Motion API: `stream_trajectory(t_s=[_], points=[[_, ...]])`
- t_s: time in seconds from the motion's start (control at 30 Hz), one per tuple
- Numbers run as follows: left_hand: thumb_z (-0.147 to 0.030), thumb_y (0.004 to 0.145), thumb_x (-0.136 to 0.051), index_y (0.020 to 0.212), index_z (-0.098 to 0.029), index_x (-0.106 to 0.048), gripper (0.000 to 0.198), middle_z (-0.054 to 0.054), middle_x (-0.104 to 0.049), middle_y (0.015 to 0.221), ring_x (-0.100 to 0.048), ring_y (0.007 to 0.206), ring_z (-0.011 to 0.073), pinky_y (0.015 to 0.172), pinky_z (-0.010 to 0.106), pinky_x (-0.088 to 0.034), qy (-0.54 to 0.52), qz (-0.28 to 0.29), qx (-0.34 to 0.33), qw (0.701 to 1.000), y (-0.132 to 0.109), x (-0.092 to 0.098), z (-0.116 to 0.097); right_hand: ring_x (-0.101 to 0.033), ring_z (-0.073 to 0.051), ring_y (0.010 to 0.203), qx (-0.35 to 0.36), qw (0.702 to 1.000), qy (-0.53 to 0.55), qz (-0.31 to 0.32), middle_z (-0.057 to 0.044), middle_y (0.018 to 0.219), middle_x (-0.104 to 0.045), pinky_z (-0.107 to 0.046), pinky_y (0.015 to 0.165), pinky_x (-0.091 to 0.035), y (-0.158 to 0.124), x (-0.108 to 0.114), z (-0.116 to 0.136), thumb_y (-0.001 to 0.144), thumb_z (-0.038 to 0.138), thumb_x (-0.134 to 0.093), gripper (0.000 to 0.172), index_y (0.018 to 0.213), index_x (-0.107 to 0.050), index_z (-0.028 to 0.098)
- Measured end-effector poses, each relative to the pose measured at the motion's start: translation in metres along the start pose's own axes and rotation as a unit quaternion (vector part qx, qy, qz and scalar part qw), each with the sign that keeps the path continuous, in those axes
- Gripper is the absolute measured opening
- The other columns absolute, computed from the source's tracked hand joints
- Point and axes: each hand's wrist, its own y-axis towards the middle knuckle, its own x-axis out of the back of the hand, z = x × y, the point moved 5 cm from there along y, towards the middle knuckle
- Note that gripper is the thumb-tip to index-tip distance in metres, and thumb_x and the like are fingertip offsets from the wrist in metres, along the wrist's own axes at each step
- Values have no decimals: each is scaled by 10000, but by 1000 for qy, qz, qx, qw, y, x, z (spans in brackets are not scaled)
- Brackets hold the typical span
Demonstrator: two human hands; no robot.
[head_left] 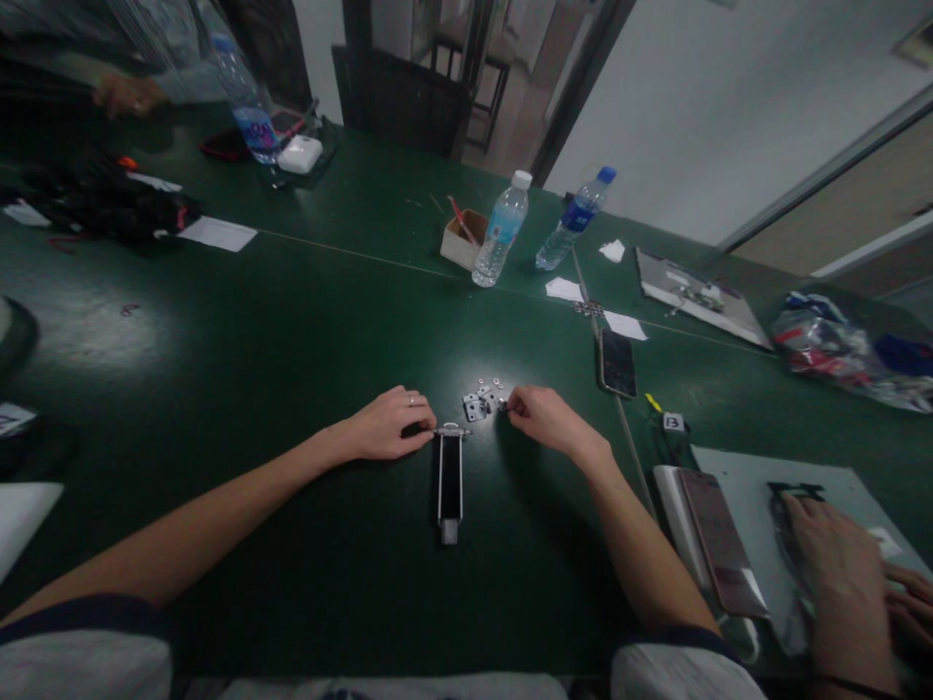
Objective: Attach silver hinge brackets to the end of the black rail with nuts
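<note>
A long black part with a metal frame [450,478] lies on the green table [292,340] in front of me. My left hand [386,425] rests beside its far end, fingers curled and pinching the metal tip there. My right hand [543,418] sits just to the right, fingertips pinched at the edge of a small pile of silver brackets and washers [482,397]. What the right fingers hold is too small to make out.
Two water bottles [500,230] and a small cardboard box [461,240] stand farther back. A phone [618,363] lies to the right, another phone [718,541] near a co-worker's hands [846,574]. Paper slips, a clipboard and plastic bags sit at the right; another person's hand is at far left.
</note>
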Motion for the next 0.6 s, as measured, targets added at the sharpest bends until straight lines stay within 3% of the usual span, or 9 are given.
stream_trajectory(t_s=[0.37, 0.6], points=[[-290, 911, -497, 904, -164, -633, 185, 48, -618, 896, -536, 821, 179, 758, 310, -371, -1, -9, 2, 1000, 0, -2, 2, -644, -168, 734, -1, 1000, 11, 5, -68, 824, -709, -245, 654, -441, 0, 7, 1, 788, 151, -586, 122, 865, -681, 145], [-299, 892, -502, 866, -164, -629, 188, 35, -607, 843, -532, 795, 179, 750, 313, -358, 2, -8, 27, 1000, 2, -1, -1, -646, -160, 739, 27, 998, 49, -2, -57, 827, -712, -239, 658, -448, 2, 11, -15, 824, 198, -569, 124, 861, -679, 153]])
